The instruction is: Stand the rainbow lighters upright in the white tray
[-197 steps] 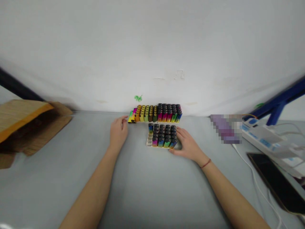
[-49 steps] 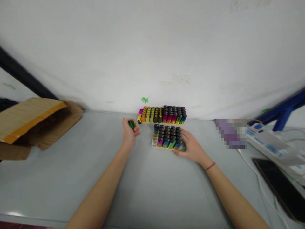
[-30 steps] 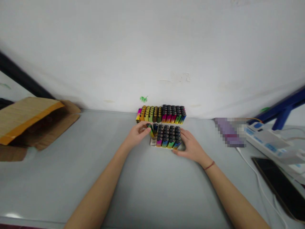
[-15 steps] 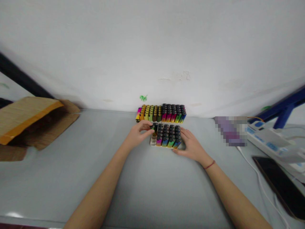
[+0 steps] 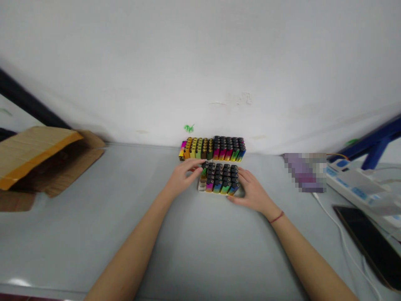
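Note:
A pale tray (image 5: 201, 189) on the table holds upright lighters (image 5: 224, 175) with black tops and multicoloured bodies. The front slots of its left column show no lighter. My left hand (image 5: 183, 177) is at that column, thumb and index finger parted beside a lighter with a green body (image 5: 204, 172); the fingertips are close to its black top. My right hand (image 5: 253, 192) curves round the tray's right side, thumb at the front corner and fingers along the side, gripping it. A red cord circles the right wrist.
Behind the tray, yellow-topped lighters (image 5: 199, 148) and black-topped lighters (image 5: 230, 148) stand in blocks against the wall. An open cardboard box (image 5: 50, 154) lies at left. A power strip (image 5: 354, 184), white cable (image 5: 341, 234) and dark phone (image 5: 369, 246) are at right.
The lighter at my left fingertips now stands in the tray's left column, its green body showing. My left fingers have shifted slightly right and straightened. My right hand stays at the tray.

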A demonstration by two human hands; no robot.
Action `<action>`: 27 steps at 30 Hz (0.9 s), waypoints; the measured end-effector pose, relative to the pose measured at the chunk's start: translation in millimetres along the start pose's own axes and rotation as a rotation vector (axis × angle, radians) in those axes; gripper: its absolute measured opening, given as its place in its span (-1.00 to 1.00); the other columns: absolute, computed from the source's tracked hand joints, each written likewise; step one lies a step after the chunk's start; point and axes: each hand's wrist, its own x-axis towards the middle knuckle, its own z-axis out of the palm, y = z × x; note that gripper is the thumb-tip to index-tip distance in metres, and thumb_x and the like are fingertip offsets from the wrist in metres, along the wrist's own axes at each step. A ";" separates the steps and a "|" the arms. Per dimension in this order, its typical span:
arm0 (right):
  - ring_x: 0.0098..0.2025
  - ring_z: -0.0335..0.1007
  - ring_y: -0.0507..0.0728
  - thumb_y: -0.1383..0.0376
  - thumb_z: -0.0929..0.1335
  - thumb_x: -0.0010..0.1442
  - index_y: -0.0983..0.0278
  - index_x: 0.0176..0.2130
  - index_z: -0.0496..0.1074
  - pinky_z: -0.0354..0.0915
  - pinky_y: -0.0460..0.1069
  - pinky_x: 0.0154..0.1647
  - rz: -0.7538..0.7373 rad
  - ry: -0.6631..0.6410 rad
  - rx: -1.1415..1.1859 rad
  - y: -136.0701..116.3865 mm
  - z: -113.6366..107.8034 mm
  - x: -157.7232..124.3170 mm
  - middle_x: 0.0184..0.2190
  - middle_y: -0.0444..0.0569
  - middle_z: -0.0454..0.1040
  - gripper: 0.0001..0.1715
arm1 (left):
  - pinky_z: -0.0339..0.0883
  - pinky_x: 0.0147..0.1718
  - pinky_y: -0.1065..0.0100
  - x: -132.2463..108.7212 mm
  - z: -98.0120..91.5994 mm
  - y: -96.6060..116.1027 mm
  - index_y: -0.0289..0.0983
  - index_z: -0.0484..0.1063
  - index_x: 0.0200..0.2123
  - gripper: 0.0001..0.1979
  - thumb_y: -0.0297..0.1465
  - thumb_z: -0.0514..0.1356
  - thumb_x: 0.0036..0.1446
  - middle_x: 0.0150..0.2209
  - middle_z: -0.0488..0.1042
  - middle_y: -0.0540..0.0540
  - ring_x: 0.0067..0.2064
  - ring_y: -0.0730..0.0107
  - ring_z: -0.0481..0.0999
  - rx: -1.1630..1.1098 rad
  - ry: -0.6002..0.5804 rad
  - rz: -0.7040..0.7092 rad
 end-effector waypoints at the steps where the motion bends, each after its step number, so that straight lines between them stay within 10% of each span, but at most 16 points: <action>1: 0.32 0.12 0.42 -0.06 0.42 0.10 0.32 0.24 0.23 0.06 0.36 0.33 0.000 -0.002 -0.001 -0.1 -0.1 0.0 0.24 0.25 0.29 -0.11 | 0.45 -0.17 0.30 -0.1 -0.2 -0.8 -0.21 0.53 -0.05 -0.71 -0.29 0.20 0.17 -0.07 0.55 -0.19 -0.20 0.33 0.56 0.028 -0.009 0.016; 9: 0.31 0.12 0.43 -0.08 0.41 0.09 0.34 0.23 0.24 0.07 0.37 0.32 -0.005 -0.002 -0.004 1.9 1.0 0.3 0.22 0.26 0.31 -0.11 | 0.25 0.14 0.07 6.1 -25.7 -42.5 -0.28 0.49 0.01 -0.62 -0.38 0.01 0.23 -0.01 0.53 -0.24 0.06 0.14 0.46 0.490 0.345 -0.052; 19: 0.33 0.10 0.41 -0.09 0.41 0.09 0.39 0.23 0.25 0.03 0.33 0.36 0.012 -0.016 -0.019 2.0 1.5 -0.4 0.23 0.28 0.30 -0.09 | 0.30 0.14 0.12 8.0 -26.1 -52.0 -0.28 0.42 0.17 -0.54 -0.31 -0.01 0.28 0.08 0.52 -0.23 0.08 0.15 0.49 0.568 0.202 -0.158; 27: 0.32 0.12 0.41 -0.08 0.41 0.09 0.36 0.23 0.25 0.06 0.34 0.34 0.005 0.004 -0.010 1.1 1.5 -0.2 0.22 0.27 0.32 -0.11 | 0.37 0.02 0.21 8.3 -31.5 -48.9 -0.34 0.48 0.07 -0.58 -0.29 0.02 0.28 0.01 0.57 -0.26 -0.02 0.19 0.54 0.546 0.369 -0.225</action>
